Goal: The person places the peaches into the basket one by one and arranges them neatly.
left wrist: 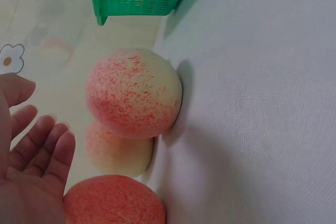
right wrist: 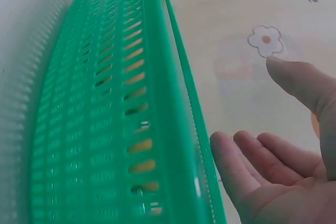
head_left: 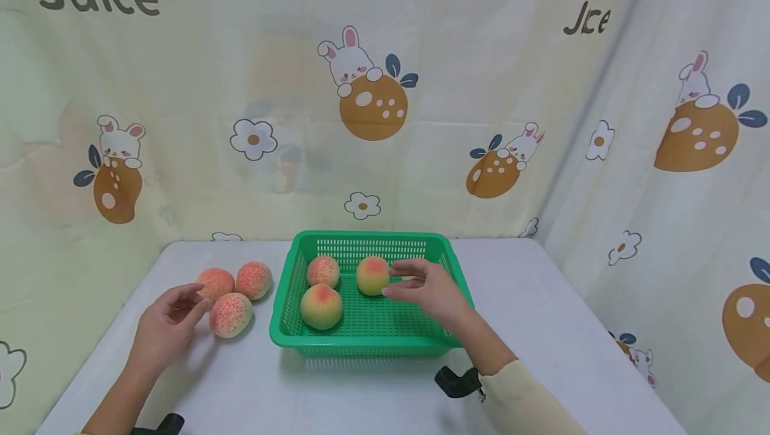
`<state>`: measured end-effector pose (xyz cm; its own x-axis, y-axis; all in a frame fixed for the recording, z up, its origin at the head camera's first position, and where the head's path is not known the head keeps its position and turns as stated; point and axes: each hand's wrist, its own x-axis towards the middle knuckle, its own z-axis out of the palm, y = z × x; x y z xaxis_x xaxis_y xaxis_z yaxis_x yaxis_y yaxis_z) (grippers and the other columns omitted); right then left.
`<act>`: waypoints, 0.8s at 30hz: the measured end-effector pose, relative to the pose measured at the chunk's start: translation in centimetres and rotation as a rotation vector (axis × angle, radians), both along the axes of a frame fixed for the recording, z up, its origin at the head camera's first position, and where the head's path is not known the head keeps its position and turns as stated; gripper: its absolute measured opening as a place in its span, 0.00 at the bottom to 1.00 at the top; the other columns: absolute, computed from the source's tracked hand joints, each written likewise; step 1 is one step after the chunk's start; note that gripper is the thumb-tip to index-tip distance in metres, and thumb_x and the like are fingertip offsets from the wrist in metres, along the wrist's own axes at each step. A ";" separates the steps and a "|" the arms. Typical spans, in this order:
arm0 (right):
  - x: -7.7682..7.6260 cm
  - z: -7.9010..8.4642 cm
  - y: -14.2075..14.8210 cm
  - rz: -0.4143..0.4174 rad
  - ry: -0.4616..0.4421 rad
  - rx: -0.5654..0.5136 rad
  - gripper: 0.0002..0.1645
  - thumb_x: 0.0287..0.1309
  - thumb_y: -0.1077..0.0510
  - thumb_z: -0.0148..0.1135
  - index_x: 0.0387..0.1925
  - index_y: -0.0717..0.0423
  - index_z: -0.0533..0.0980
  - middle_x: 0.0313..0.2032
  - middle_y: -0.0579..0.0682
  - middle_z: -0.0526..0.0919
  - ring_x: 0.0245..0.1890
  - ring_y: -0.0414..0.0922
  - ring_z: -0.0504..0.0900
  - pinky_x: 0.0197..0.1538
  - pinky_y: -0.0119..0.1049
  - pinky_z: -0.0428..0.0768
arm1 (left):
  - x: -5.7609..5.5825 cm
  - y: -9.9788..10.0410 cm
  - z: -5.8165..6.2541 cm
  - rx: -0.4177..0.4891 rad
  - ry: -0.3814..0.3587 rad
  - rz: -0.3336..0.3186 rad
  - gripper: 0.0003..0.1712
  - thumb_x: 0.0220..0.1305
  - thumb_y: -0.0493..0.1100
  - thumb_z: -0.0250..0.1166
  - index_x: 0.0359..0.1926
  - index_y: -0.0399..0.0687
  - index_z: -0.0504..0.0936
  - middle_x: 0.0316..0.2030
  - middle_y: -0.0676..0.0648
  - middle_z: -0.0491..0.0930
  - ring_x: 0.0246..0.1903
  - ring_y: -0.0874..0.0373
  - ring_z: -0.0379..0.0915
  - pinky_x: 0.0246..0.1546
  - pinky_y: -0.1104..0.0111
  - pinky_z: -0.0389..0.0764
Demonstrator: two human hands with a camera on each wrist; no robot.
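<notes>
A green plastic basket [head_left: 373, 341] stands on the table. In it are a speckled peach [head_left: 323, 270], a yellow-green peach [head_left: 321, 307] and another with a red top [head_left: 373, 275]. My right hand [head_left: 434, 291] hovers over the basket's right part, thumb and fingers apart beside the red-topped peach; a yellowish patch shows between the fingers. Left of the basket lie three peaches: a speckled one in front [head_left: 231, 315], one behind [head_left: 254, 280] and a pinkish one [head_left: 215, 282]. My left hand [head_left: 165, 325] is beside them, fingers loosely bent, holding nothing; touching cannot be told.
A white cloth covers the table [head_left: 517, 328]. Behind and at the sides hangs a curtain [head_left: 433, 174] printed with rabbits and fruit. Black wrist mounts [head_left: 457, 382] sit at both wrists. In the right wrist view the basket's slotted wall [right wrist: 105, 103] fills the left half.
</notes>
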<state>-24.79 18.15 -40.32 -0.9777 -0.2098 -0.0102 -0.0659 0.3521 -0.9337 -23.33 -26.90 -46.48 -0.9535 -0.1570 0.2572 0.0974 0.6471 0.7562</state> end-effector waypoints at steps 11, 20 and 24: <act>1.7 -0.1 3.1 -0.031 0.035 -0.093 0.41 0.58 0.47 0.75 0.70 0.51 0.71 0.64 0.53 0.80 0.62 0.49 0.82 0.60 0.34 0.82 | 0.3 -0.3 0.1 -0.017 0.125 0.038 0.20 0.72 0.43 0.65 0.60 0.41 0.79 0.48 0.41 0.82 0.38 0.83 0.65 0.38 0.92 0.69; 3.2 -0.8 5.7 -0.144 0.127 -0.167 0.36 0.61 0.51 0.73 0.67 0.58 0.73 0.63 0.57 0.80 0.55 0.37 0.85 0.54 0.28 0.84 | 0.5 -1.4 0.4 0.017 0.129 0.079 0.21 0.72 0.46 0.65 0.60 0.41 0.79 0.50 0.44 0.80 0.40 0.84 0.65 0.40 0.93 0.69; 4.1 -1.1 6.6 -0.218 0.185 -0.158 0.33 0.62 0.51 0.72 0.65 0.58 0.75 0.58 0.52 0.85 0.53 0.34 0.85 0.55 0.25 0.82 | 0.5 -2.4 0.1 0.033 0.184 0.079 0.20 0.70 0.43 0.67 0.59 0.40 0.81 0.48 0.54 0.78 0.43 0.84 0.66 0.44 0.94 0.68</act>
